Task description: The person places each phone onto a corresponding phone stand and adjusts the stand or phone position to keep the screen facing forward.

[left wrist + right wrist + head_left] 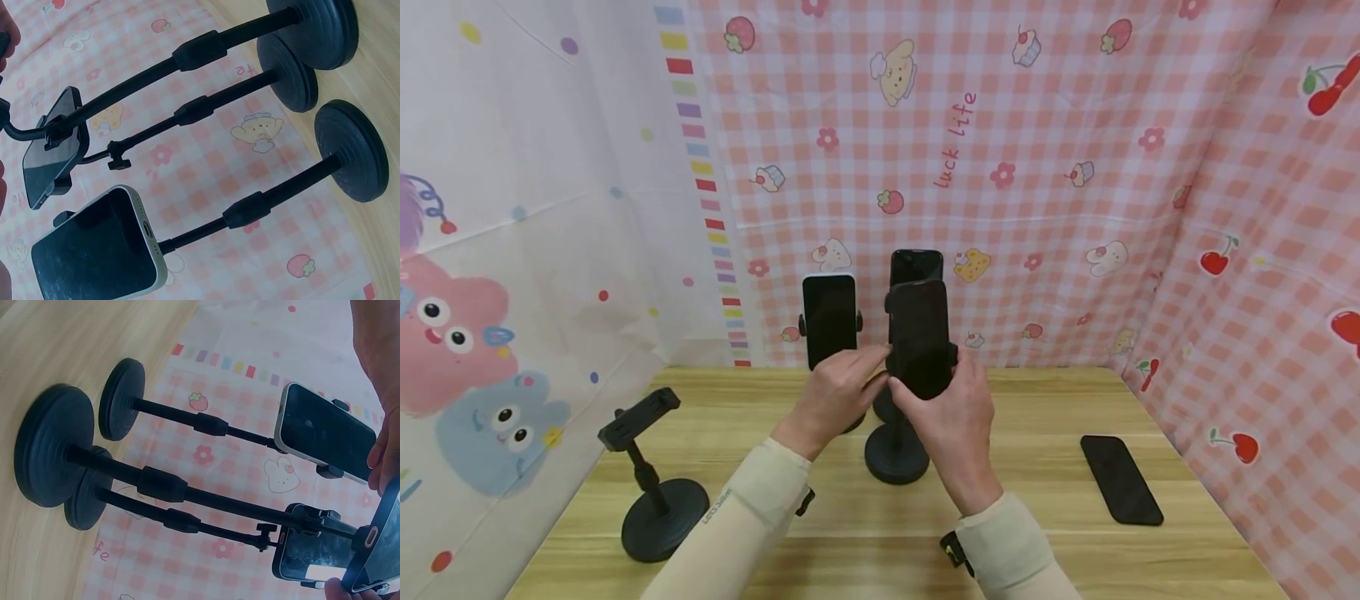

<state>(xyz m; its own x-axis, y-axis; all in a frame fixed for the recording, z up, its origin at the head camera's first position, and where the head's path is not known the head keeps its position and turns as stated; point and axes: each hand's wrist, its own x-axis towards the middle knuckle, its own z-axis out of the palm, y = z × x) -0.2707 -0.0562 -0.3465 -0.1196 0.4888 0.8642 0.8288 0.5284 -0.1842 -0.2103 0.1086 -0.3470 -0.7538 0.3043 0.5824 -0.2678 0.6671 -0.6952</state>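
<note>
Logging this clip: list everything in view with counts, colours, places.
Table: 1, tan, below
Cloth: count unclear, pink and white, behind, both sides
Front stand: 1, black, centre
Rear stand: 1, black, behind front
Third stand: 1, black, left of rear stand
Empty stand: 1, black, left
Front phone: 1, black, at front stand's top
Rear phone: 1, black, on rear stand
White-rimmed phone: 1, black, third stand
Flat phone: 1, black, table's right
Sleeves: 2, cream, forearms
Wrist pieces: 2, blackish, by sleeves
Left grip: 1, bare, front phone's left edge
Right grip: 1, bare, holding front phone

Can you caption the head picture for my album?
Right hand holds a phone, left hand at its edge, an empty stand at left.
</note>
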